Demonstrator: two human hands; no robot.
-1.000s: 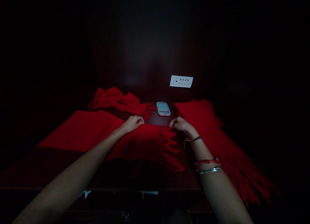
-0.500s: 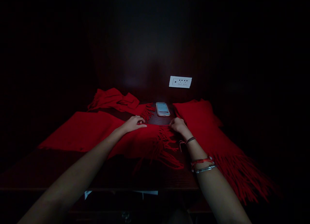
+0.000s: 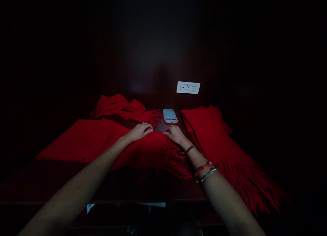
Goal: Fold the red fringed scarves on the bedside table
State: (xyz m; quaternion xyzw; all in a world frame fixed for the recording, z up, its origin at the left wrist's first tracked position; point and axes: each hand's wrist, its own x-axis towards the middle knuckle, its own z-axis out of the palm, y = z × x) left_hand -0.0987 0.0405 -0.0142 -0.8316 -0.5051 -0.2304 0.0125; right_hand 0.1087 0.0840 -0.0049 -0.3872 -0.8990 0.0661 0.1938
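Table: dark wood grain, its near edge running across under the arms; point of bare top [image 3: 51, 178] at left.
Middle scarf: red [image 3: 84, 140], laid flat from the left of the table to the centre, fringe at its right end, beneath both hands.
Back scarf: red, loosely bunched [image 3: 117, 106], behind the middle one, fringe pointing right.
Left hand: palm down [image 3: 142, 131] on the middle scarf's far edge, fingers curled and thumb near them; cannot tell whether the grip pinches cloth.
Phone: lying face up [image 3: 170, 116] beyond the hands, screen lit.
Right hand: fingertips drawn together [image 3: 176, 134] at that scarf's far fringed corner; cannot tell whether strands are pinched.
Bracelets: dark cord, red band [image 3: 203, 167], silvery bangle.
Socket: white plate [image 3: 188, 87] on the wall.
Right scarf: red [image 3: 214, 134], long fringe towards the near right.
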